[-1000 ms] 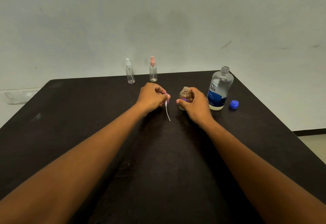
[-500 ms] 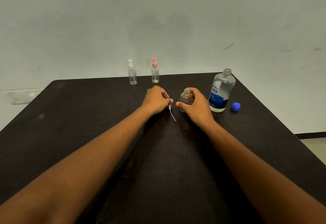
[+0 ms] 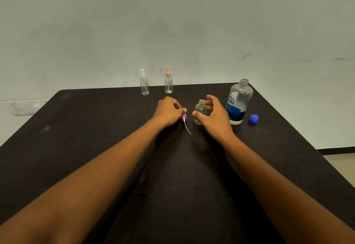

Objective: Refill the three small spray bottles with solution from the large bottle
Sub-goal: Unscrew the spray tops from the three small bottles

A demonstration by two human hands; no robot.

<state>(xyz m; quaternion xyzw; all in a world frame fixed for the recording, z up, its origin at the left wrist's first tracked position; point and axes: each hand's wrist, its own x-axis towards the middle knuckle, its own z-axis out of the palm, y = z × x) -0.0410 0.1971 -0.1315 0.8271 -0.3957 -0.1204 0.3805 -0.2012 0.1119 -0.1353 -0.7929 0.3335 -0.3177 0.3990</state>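
Two capped spray bottles stand at the far edge of the table (image 3: 80, 147), white-topped (image 3: 144, 84) on the left and pink-topped (image 3: 168, 82) beside it, well clear of my reach path. Nearer, my left hand (image 3: 168, 112) is pinched closed on the purple sprayer head (image 3: 184, 117), its thin dip tube (image 3: 187, 127) trailing down toward the tabletop. That tube looks soft and springy, so I judge it best held by the head and laid down clear of the work. Just right of it stands the third small bottle (image 3: 199, 112), neck open, light and easy to tip. My right hand (image 3: 213, 117) curls around it with fingers spread apart, thumb near its base; I cannot tell whether it touches. I'd steady it low on the body. Next right is the large bottle (image 3: 239, 102), uncapped, clear plastic, likely heavy and slick; I'd grip its labelled waist. Its blue cap (image 3: 254, 118) lies beside it, out of the way.
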